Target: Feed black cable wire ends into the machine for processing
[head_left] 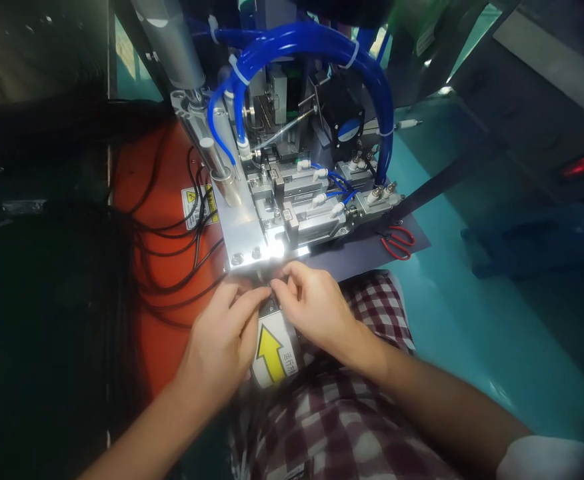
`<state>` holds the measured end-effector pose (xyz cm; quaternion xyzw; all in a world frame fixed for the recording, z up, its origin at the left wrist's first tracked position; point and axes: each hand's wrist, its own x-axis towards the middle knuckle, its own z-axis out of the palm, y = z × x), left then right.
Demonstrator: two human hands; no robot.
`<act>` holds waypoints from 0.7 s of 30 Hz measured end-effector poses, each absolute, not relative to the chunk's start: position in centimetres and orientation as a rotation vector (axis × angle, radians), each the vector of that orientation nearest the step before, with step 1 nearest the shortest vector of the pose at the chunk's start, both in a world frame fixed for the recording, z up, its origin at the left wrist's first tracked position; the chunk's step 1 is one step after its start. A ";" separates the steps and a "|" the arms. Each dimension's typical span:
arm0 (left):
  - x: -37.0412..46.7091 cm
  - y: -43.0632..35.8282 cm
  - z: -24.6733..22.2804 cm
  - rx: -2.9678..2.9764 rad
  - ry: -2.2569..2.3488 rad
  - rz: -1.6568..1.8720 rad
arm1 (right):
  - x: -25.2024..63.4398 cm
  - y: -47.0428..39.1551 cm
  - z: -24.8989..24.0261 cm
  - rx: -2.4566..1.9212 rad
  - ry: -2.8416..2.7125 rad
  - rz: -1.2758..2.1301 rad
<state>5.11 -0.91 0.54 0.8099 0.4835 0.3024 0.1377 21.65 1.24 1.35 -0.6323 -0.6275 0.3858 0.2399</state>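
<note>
My feed shows a white fabric sleeve [547,459] on the right arm [442,387]. I see maroon-and-white checked cloth [352,423] worn over the lap.

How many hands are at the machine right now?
2: the left hand, left of the yellow arrow; the right hand, above and right of it. Others could be hidden in shadow.

Glare hits the metal plate [239,223] (dim, blurred edges).
</note>
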 end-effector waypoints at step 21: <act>5.1 -0.8 0.6 2.378 1.378 0.876 | 22.5 0.8 -1.7 -1.410 -1.227 1.485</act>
